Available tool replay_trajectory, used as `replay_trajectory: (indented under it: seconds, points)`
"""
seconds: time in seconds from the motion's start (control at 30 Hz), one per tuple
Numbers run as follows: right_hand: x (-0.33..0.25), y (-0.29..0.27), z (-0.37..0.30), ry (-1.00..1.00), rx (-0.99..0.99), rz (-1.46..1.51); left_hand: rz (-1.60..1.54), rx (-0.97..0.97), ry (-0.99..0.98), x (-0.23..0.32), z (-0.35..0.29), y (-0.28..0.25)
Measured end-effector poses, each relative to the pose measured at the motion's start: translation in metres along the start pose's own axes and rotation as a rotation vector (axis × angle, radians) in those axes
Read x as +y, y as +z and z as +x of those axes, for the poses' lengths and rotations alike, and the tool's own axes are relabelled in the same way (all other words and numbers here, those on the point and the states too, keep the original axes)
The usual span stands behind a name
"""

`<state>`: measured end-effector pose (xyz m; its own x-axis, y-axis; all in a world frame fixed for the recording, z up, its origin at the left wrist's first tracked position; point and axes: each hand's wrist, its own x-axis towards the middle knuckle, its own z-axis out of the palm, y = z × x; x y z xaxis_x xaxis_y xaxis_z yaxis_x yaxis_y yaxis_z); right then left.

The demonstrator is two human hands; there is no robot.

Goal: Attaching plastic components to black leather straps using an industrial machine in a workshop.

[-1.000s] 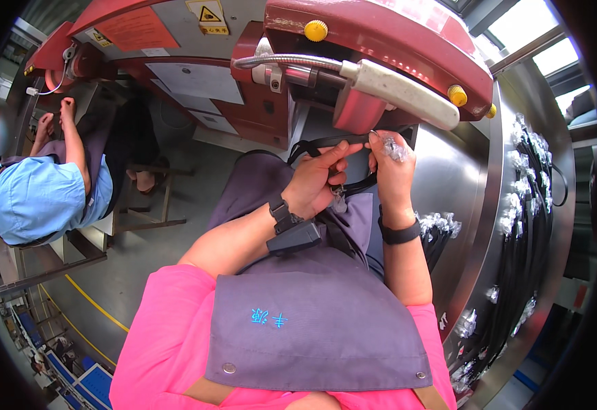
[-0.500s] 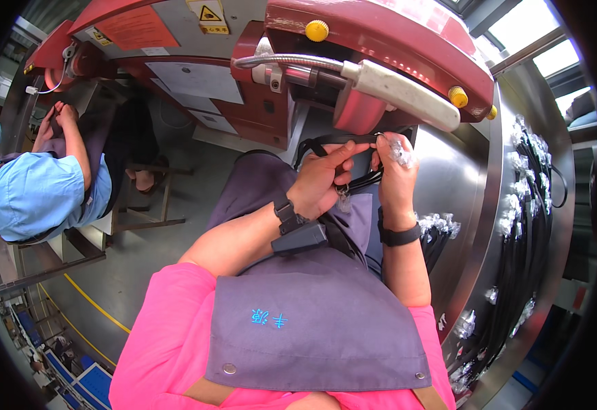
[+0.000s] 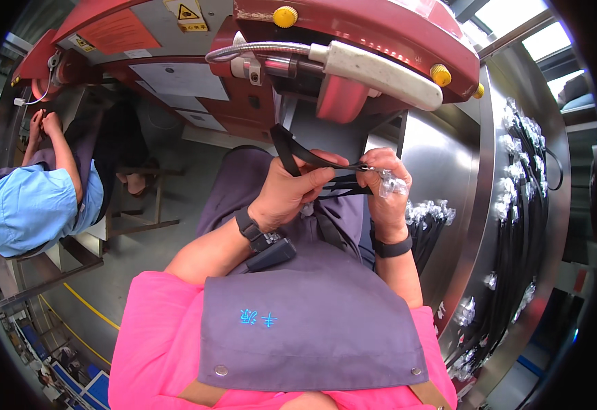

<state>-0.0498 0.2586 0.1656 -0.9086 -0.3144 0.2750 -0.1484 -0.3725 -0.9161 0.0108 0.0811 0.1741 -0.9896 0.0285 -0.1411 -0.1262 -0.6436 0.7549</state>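
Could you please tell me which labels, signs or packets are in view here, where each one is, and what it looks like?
Warning sign: top of the red machine, yellow with a black triangle.
Orange notice: machine's upper left, rectangular.
Pale sheet: machine front, below the orange notice, light grey rectangle.
Clear packets: on black cable ends, steel table, right of the right hand.
Left hand: grips a black strap, no label visible.

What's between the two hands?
In the head view, a black strap stretches from the left hand to the right hand. Both hold it, just below the red machine.
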Motion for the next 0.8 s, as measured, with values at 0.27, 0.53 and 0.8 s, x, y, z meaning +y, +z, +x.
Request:
replay_trajectory:
  seconds: [0.27,0.53,0.8]
  points:
    - [-0.003,0.005,-0.003,0.025,0.018,-0.053,0.001,-0.006,-0.050,0.003,-0.003,-0.006]
    - [-0.001,0.006,-0.004,0.067,0.071,-0.209,-0.022,0.093,-0.084,0.002,0.000,-0.004]
    - [-0.002,0.018,-0.005,0.164,0.217,-0.305,-0.097,0.179,-0.182,0.001,0.007,-0.004]
